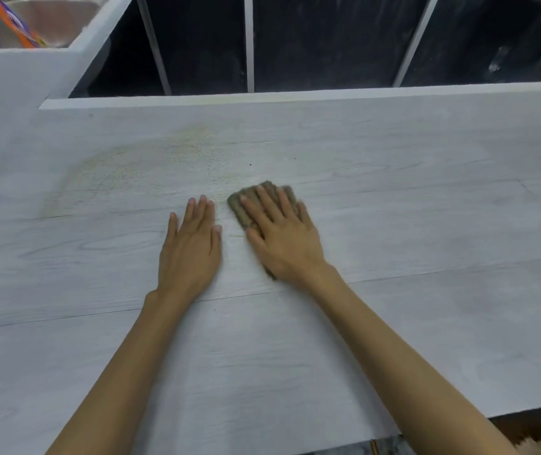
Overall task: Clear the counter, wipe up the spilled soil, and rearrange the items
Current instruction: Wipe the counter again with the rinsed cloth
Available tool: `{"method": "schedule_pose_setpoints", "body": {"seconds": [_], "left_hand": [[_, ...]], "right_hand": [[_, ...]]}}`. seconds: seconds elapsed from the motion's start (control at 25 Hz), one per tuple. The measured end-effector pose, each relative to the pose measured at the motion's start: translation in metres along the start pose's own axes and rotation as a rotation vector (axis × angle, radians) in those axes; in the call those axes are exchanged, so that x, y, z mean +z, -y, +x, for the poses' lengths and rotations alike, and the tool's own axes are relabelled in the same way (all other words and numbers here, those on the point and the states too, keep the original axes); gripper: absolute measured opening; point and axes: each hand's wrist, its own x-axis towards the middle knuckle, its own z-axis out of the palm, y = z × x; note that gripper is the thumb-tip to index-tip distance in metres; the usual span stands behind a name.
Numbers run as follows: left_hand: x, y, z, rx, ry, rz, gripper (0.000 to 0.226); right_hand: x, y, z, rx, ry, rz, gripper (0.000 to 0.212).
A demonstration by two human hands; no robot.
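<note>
My right hand (282,236) lies flat with spread fingers on a brown-grey ribbed cloth (246,205), pressing it onto the pale wood-grain counter (394,198). The cloth sticks out past my fingertips and to their left. My left hand (192,247) rests palm down on the bare counter just left of the cloth, fingers together, holding nothing. A faint yellowish-brown smear of soil residue (138,172) spreads in an arc across the counter, up and to the left of both hands. One tiny dark speck (250,164) sits above the cloth.
A raised white ledge (295,95) bounds the counter's far side, with dark glass panes and white bars (248,44) behind it. At the top left a metal sink (49,21) holds an orange and purple packet (16,24). The counter's near edge shows at the bottom right.
</note>
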Motion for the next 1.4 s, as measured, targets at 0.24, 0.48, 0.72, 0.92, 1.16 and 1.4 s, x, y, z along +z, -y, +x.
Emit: {"method": "schedule_pose_setpoints", "body": {"seconds": [0.24, 0.48, 0.72, 0.92, 1.16, 1.4], "left_hand": [[0.005, 0.0, 0.0, -0.042, -0.045, 0.016, 0.062], [0.006, 0.002, 0.0, -0.175, -0.145, -0.001, 0.062], [-0.013, 0.035, -0.011, -0.252, -0.12, -0.019, 0.055], [-0.012, 0.043, -0.015, -0.269, -0.128, -0.022, 0.058], [-0.018, 0.05, -0.024, -0.359, -0.209, -0.107, 0.046], [-0.026, 0.067, -0.043, -0.381, -0.177, -0.055, 0.048]], "right_hand": [[-0.053, -0.165, 0.04, 0.309, 0.025, -0.02, 0.054], [-0.017, -0.07, 0.106, -0.036, 0.063, -0.01, 0.054], [-0.034, -0.131, 0.082, -0.465, 0.157, -0.036, 0.054], [-0.03, -0.107, 0.204, -0.075, 0.077, -0.014, 0.054], [-0.003, -0.015, 0.011, -0.821, 0.221, 0.098, 0.057], [-0.028, -0.066, 0.163, -0.311, 0.169, -0.035, 0.052]]}}
